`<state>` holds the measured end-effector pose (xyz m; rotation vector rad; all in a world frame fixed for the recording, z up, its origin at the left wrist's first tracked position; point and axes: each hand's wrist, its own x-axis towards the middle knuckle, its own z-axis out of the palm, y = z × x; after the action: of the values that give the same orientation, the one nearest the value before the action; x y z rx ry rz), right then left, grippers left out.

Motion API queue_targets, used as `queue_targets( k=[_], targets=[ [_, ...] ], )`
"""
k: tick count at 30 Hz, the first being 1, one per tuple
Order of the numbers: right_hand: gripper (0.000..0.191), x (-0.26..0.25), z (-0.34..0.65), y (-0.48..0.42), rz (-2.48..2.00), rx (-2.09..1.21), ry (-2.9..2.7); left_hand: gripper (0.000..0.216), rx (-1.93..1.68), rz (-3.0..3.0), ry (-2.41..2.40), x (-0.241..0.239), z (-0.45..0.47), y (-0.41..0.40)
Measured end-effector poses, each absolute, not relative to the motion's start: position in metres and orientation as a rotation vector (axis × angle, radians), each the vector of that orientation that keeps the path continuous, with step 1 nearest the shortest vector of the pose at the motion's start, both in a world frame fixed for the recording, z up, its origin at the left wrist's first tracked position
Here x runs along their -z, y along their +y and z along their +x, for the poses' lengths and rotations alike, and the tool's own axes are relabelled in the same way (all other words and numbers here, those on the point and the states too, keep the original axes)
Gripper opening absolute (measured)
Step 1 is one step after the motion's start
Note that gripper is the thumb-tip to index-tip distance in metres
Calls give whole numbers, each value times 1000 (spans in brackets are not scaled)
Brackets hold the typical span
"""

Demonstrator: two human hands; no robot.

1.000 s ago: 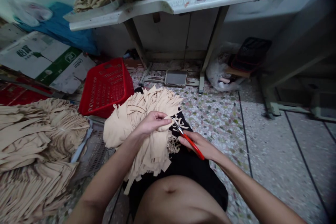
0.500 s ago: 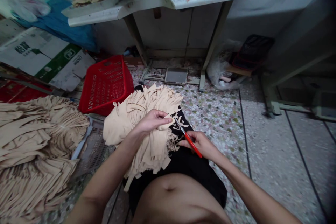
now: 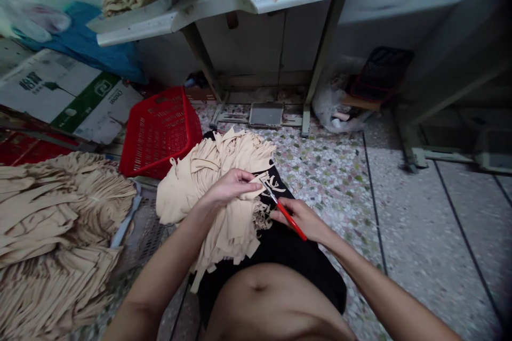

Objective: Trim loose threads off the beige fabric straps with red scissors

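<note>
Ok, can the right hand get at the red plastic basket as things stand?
Probably not easily: the right hand holds red-handled scissors, and the bundle of beige fabric strips and left hand lie between it and the red plastic basket.

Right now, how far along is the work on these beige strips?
Stacked beige strips on the grey crate look done. In hand: the left hand pinches a bundle of strips on the lap; the right hand holds red-handled scissors at it. The bundle's remainder seems left.

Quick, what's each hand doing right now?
Left hand: closed, gripping beige fabric strips.
Right hand: closed, holding red-handled scissors.
</note>
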<state>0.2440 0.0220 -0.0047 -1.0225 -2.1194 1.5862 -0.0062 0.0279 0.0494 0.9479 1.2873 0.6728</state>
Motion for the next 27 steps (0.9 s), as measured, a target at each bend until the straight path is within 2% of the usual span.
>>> queue_targets(
  k=[5,12,19,24,27],
  targets=[
    [58,17,245,17,-1157,-1620,-2013,41,-701,943,1323,-44,-7,26],
    [46,4,249,15,-938,-1631,-2101,39,-616,998,1268,-47,-4,27],
    [49,5,243,14,-986,-1590,-2098,40,-552,997,1260,-48,5,28],
    [55,21,243,3,-1100,-1662,-1928,38,-509,1097,1251,-50,6,26],
    [58,29,246,-10,-1144,-1807,-1702,32,-476,1354,1162,-63,-1,15]
  ],
)
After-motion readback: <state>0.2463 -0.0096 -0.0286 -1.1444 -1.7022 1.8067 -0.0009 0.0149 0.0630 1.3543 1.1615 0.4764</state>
